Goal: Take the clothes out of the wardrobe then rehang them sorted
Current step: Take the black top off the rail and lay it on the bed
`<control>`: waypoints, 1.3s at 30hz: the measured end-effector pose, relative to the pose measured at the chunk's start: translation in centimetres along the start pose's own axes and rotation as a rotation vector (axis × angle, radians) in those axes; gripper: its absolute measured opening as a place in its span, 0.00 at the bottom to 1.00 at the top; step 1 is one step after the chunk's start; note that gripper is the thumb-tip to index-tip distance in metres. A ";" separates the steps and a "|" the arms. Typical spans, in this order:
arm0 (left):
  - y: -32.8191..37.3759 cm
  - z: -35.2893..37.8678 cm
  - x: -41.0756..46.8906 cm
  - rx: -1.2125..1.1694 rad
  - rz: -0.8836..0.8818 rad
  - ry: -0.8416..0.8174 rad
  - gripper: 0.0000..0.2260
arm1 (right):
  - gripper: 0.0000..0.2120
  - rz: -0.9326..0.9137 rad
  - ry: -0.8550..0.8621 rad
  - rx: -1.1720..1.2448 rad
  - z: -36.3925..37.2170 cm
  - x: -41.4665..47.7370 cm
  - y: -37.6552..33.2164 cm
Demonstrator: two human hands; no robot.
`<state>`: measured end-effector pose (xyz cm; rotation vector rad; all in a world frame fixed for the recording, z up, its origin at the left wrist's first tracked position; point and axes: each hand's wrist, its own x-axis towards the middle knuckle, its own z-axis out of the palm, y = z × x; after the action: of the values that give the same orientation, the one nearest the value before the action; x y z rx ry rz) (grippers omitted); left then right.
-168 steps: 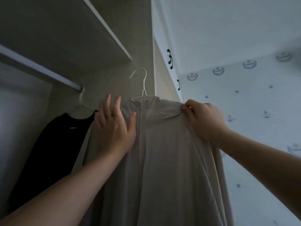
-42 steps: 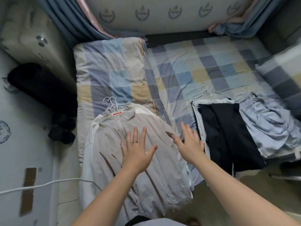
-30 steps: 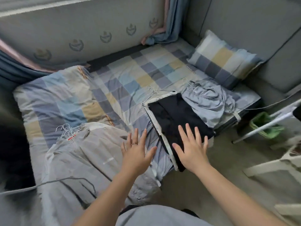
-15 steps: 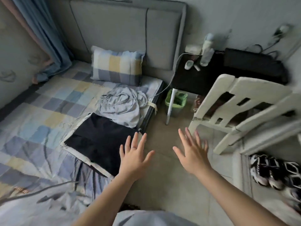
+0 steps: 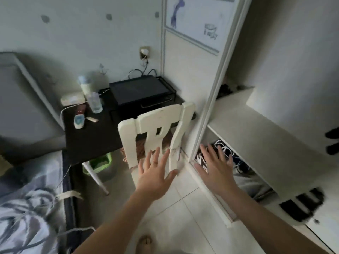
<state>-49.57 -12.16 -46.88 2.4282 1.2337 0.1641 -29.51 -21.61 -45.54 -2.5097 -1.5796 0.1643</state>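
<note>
Both hands hang in the air over the pale tiled floor, fingers spread and empty. My left hand is in front of a white chair back. My right hand is at the open wardrobe's lower edge, in front of dark patterned clothes lying under a white shelf. A black garment shows blurred at the wardrobe's lower right. A pale blue garment lies crumpled on the bed at the lower left. No hanger is in view.
A white chair stands between a black side table and the wardrobe frame. The table carries bottles, small items and a black box. A green bin sits under it. My bare foot is at the bottom.
My view has swung right from the bed, past the side table and chair, to the open wardrobe. Both hands stayed open and empty; the beige jacket was laid on the bed earlier.
</note>
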 end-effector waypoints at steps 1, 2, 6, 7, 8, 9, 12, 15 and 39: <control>0.4 -0.7 2.2 0.010 0.066 -0.010 0.32 | 0.31 0.051 0.030 -0.015 -0.9 0.9 0.6; 1.0 -1.4 4.3 0.022 0.132 -0.019 0.33 | 0.32 0.094 0.055 -0.031 -1.7 1.8 1.1; 4.9 -4.7 12.4 0.036 0.376 -0.004 0.33 | 0.35 0.229 0.186 -0.048 -6.0 4.6 3.1; 6.2 -5.6 14.3 0.030 0.429 0.001 0.34 | 0.35 0.256 0.216 -0.044 -7.5 5.2 3.6; 7.8 -6.7 16.0 0.021 0.482 0.009 0.34 | 0.35 0.279 0.243 -0.040 -9.0 5.8 4.0; 9.3 -7.9 17.5 0.018 0.530 0.021 0.36 | 0.34 0.297 0.283 -0.047 -10.6 6.3 4.4; 14.1 -11.2 21.7 0.016 0.660 0.093 0.37 | 0.32 0.321 0.432 -0.173 -15.7 7.4 5.5; 19.2 -14.7 25.6 -0.013 0.782 0.188 0.37 | 0.33 0.338 0.490 -0.237 -21.2 8.4 7.0; 63.2 -34.3 40.4 -0.072 1.365 0.609 0.38 | 0.32 0.525 0.919 -0.888 -62.6 11.9 24.0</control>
<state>12.16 -2.64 7.00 2.7616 -0.5009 1.3221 8.35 -26.44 10.91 -2.7448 -0.6267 -1.6764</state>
